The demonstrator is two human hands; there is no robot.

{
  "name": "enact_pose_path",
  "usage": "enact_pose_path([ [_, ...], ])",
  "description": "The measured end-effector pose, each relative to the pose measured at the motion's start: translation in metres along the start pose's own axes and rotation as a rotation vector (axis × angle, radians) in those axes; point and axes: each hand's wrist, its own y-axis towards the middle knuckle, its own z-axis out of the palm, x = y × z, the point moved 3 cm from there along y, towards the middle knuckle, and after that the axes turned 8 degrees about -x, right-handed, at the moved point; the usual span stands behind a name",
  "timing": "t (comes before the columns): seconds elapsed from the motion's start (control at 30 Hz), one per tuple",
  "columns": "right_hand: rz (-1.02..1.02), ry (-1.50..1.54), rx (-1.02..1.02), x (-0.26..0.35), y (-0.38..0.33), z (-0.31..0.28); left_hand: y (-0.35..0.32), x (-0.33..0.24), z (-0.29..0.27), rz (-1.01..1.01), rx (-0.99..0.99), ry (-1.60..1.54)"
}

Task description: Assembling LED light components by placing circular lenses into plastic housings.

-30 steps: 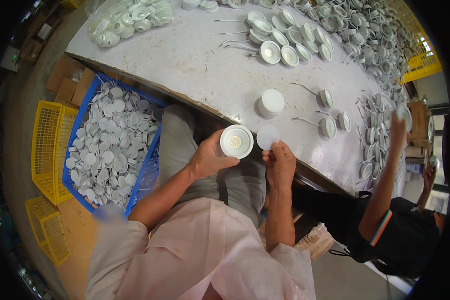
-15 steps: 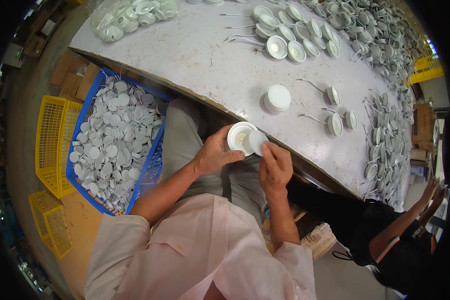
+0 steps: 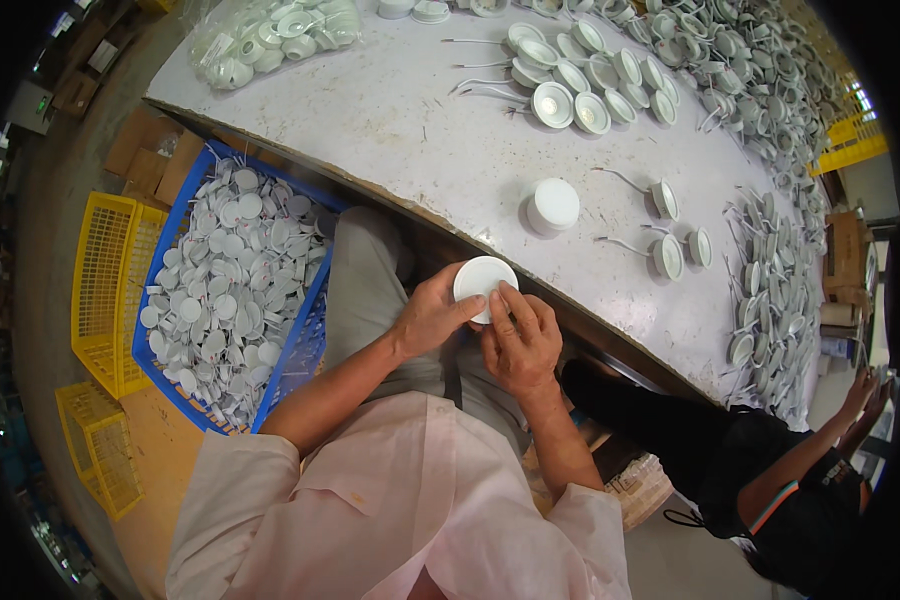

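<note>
Head view. Your left hand (image 3: 432,318) is closed around the left side of a round white lamp (image 3: 459,281), with the thumb near the lower edge of its face. The lamp is off the table (image 3: 390,150), above your lap and just beside the table edge. A flat white disc (image 3: 484,273) covers the lamp's middle. Your right hand (image 3: 526,345) has its fingertips on the lower right part of that face; whether it also grips the rim from below cannot be told.

Findings on handling: the left hold appears adequate. Keep that thumb on the rim and off the disc, so that it does not tilt one side. Pressure is best given evenly around the edge, with light fingertips, since a push at one point may leave the far side proud or mark the surface. Check the seam all round before letting go; its fit cannot be judged from here.

On the table, a white stack of discs (image 3: 553,206) stands within reach, with three wired lamps (image 3: 667,258) to its right. A blue crate (image 3: 291,350) of similar pieces stands to your left.
</note>
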Motion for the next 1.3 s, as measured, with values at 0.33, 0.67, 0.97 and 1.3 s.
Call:
enact_pose_path([
  [0.33,-0.018,0.042,-0.005,-0.002,-0.003,0.004,0.003,0.006,-0.006,0.159,-0.097,0.276],
  [0.67,-0.053,0.193,0.102,0.018,0.004,0.027,-0.007,0.019,-0.045,0.082,-0.249,0.204],
  [0.97,0.201,0.298,0.132,0.021,-0.007,0.048,-0.026,0.072,-0.256,0.015,-0.956,-0.215],
  [1.3,0.246,0.333,0.399,0.03,-0.018,0.08,-0.07,0.107,-0.577,0.201,-1.277,-0.65],
])
